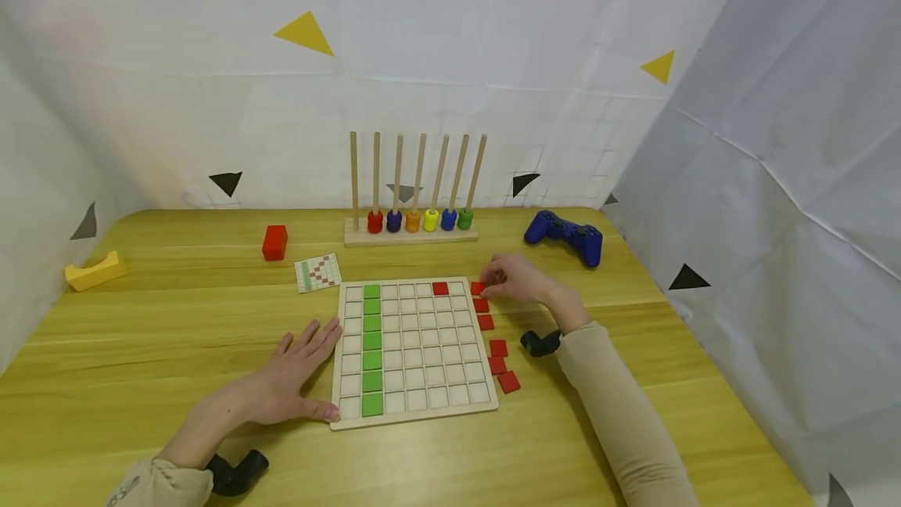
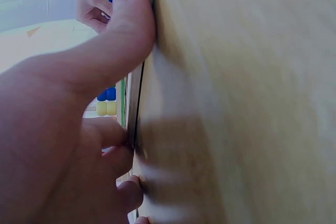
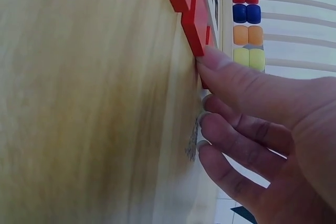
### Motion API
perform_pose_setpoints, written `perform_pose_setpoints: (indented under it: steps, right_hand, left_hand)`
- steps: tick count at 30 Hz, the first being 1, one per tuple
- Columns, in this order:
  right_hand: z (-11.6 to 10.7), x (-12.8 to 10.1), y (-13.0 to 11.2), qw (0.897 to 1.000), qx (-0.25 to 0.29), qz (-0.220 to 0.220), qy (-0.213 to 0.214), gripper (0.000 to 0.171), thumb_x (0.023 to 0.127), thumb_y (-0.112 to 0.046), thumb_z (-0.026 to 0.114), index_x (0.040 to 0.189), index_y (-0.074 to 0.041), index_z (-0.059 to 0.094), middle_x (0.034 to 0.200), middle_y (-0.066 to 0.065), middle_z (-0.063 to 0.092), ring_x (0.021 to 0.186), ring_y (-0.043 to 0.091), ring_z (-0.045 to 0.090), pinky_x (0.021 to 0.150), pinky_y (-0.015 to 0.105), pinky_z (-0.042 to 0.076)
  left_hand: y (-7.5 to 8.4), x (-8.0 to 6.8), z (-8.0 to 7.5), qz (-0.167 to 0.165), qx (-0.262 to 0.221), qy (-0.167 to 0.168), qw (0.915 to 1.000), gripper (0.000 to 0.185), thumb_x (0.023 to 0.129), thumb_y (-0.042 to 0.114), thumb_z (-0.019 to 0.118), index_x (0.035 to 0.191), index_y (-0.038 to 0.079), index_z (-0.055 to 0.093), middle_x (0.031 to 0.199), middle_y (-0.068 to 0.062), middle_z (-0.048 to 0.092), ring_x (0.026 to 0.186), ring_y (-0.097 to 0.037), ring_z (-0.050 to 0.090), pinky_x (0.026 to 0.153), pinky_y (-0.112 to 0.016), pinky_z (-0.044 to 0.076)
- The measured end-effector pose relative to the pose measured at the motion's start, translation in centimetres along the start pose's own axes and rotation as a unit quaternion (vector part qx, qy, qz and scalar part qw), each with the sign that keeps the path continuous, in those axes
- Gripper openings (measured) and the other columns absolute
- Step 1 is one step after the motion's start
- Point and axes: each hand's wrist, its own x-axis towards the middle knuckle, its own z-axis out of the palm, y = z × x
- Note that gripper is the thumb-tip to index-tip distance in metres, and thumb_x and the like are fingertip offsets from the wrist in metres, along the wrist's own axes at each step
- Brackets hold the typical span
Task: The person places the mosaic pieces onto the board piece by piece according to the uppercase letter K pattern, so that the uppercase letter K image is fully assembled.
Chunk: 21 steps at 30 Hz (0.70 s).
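Observation:
A wooden grid board lies on the table, with a column of green tiles near its left side and one red tile in its top row. Along its left edge rests my left hand, fingers spread and thumb by the lower corner; the left wrist view shows the thumb against the board's side. At the upper right corner, my right hand pinches the topmost loose red tile, thumb and fingertips at its edges. Several more red tiles lie in a line below it.
A pattern card lies off the board's upper left corner. Behind stands a peg rack with coloured beads. A blue game controller is at the back right; a red block and a yellow arch block sit left.

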Motion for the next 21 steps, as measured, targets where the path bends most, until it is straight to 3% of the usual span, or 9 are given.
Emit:
perform_pose_setpoints:
  steps: [13, 21]
  right_hand:
    - [-0.09, 0.06, 0.3, 1.0, -0.013, -0.017, -0.001, 0.018, 0.09, -0.02, 0.076, 0.103, -0.008, 0.074, 0.095, 0.004, 0.064, 0.086, 0.015, 0.061, 0.078, 0.031, 0.053]
    - [-0.55, -0.39, -0.01, 1.0, 0.018, -0.023, 0.007, 0.02, 0.092, -0.019, 0.074, 0.106, -0.006, 0.074, 0.096, 0.004, 0.063, 0.084, 0.015, 0.061, 0.075, 0.031, 0.053]
  left_hand:
    - [-0.1, 0.02, 0.01, 0.003, -0.005, -0.003, 1.0, 0.116, 0.081, 0.057, 0.074, 0.159, 0.0, 0.01, 0.167, -0.02, 0.002, 0.151, -0.048, -0.006, 0.114, -0.072, -0.005]
    - [-0.18, 0.04, 0.04, 0.001, -0.006, -0.004, 1.0, 0.116, 0.081, 0.056, 0.074, 0.159, 0.0, 0.01, 0.167, -0.02, 0.002, 0.151, -0.048, -0.006, 0.114, -0.072, -0.005]
